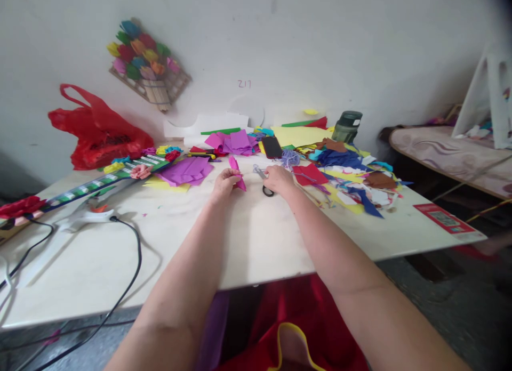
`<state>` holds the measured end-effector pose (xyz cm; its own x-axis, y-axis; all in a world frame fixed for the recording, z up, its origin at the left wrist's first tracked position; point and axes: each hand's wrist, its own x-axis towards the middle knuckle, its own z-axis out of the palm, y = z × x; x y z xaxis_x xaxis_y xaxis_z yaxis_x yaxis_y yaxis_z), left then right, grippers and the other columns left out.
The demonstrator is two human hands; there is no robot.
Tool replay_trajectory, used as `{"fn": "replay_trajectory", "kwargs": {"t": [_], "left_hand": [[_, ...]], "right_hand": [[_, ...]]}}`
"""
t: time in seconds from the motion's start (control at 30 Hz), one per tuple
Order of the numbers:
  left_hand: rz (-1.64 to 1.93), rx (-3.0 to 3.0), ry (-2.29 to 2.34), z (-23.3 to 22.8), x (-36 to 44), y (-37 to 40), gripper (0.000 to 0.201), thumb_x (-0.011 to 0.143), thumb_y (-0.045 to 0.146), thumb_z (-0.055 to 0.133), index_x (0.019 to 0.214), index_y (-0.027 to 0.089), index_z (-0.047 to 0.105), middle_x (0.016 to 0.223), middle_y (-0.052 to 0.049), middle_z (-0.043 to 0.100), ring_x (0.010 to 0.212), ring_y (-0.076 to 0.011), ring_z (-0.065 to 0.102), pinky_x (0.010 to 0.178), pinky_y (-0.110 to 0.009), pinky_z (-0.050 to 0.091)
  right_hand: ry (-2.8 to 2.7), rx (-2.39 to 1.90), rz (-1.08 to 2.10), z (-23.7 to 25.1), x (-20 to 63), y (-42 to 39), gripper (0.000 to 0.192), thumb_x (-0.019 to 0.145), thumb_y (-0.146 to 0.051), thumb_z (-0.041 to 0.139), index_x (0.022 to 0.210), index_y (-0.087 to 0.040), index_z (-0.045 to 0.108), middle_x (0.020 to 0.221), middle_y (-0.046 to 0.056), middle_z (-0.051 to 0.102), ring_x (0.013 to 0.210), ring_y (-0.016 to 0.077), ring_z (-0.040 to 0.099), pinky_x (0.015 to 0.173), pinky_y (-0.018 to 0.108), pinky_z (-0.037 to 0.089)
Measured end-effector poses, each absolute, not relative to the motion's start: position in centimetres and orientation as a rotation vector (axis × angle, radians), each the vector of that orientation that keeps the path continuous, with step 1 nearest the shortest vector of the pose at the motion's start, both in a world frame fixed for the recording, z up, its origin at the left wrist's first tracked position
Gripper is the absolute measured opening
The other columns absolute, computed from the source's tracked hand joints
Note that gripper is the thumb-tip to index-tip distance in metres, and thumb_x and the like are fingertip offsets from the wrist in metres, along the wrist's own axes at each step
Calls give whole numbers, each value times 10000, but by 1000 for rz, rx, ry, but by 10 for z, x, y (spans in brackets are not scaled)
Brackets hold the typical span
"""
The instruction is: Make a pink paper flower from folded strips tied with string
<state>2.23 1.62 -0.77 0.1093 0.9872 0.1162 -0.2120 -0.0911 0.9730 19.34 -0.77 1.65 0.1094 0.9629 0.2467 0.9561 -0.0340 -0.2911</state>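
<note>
While both forearms stretch across the pale counter [248, 243], the left hand [226, 182] pinches a pink paper strip [237, 172] in a closed grip; the right hand [279, 180] rests clasped on scissors [264, 180] lying flat; beyond, purple sheets [188, 171], a black phone [272, 146]

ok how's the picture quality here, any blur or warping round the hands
Head view: soft, even light with faint shadows; the left hand pinching the pink paper and the right hand on the scissors look small and slightly soft; wide-angle stretch swells the forearms, and the top right corner darkens.
</note>
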Motion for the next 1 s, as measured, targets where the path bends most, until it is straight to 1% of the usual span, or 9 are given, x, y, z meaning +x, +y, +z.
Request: {"fn": "replay_trajectory", "kwargs": {"t": [0.13, 0.3, 0.4, 0.53, 0.7, 0.77, 0.87, 0.93, 1.0], "left_hand": [[1340, 1217, 972, -11, 23, 20, 199, 532, 84, 560, 706, 172, 524, 686, -3, 579, 550, -95, 527, 492, -197, 403], [1294, 1398, 1157, -16, 21, 23, 264, 574, 76, 538, 806, 204, 542, 879, -17, 605, 537, -93, 555, 465, -199, 407], [1256, 1522, 1324, -18, 19, 25, 319, 627, 105, 543, 922, 227, 558, 899, -20, 620, 529, -94, 561, 453, -189, 388], [1266, 1604, 1542, -18, 17, 29, 411, 665, 119, 543, 1060, 231, 543, 824, -6, 623, 571, -107, 567, 537, -208, 427], [1293, 1700, 1680, -18, 14, 31, 363, 671, 83, 542, 1007, 203, 607, 822, -25, 640, 762, -149, 587, 725, -243, 440], [1273, 1694, 1689, -19, 14, 33, 340, 675, 101, 564, 998, 191, 619, 852, -45, 651, 818, -166, 589, 761, -252, 434], [1239, 1683, 1727, -22, 13, 34, 323, 681, 145, 587, 998, 192, 629, 911, -68, 658, 886, -197, 586, 787, -277, 429], [1227, 1692, 1772, -22, 13, 34, 331, 676, 159, 591, 1002, 196, 634, 949, -81, 656, 943, -222, 575, 815, -301, 422], [1253, 1702, 1801, -21, 13, 32, 337, 679, 167, 583, 1011, 192, 636, 987, -97, 650, 997, -237, 558, 853, -319, 409]], "right_hand": [[-2046, -2150, 37, 25, 192, -16, 338, 673, -222, 568, 990, -146, 656, 1063, 183, 630, 985, 305, 579, 731, 323, 440], [-2105, -2223, 5, 28, 188, -18, 404, 674, -183, 556, 1062, -93, 625, 1070, 238, 603, 1018, 330, 565, 758, 355, 452], [-2131, -2203, 9, 28, 190, -18, 402, 680, -159, 545, 1070, -100, 621, 1066, 219, 611, 1023, 310, 569, 776, 343, 457], [-2126, -2190, 74, 28, 199, -16, 418, 676, -137, 540, 1086, -152, 620, 1111, 165, 613, 1016, 279, 581, 789, 327, 458], [-2074, -2243, 81, 31, 210, -12, 426, 664, -142, 537, 1073, -217, 634, 1148, 123, 606, 1030, 270, 574, 781, 334, 450], [-2064, -2293, 134, 35, 213, -13, 416, 624, -148, 572, 1029, -197, 654, 1096, 131, 627, 984, 268, 591, 747, 326, 451], [-2056, -2308, 283, 41, 220, -17, 348, 558, -155, 616, 899, -155, 683, 880, 119, 671, 787, 237, 622, 639, 300, 445], [-2045, -2186, 491, 44, 227, -20, 242, 583, -169, 596, 807, -139, 683, 714, 82, 653, 616, 177, 588, 556, 268, 416], [-1979, -1984, 728, 43, 236, -23, 165, 619, -190, 573, 739, -122, 666, 602, 42, 603, 494, 116, 505, 484, 237, 372]]}}
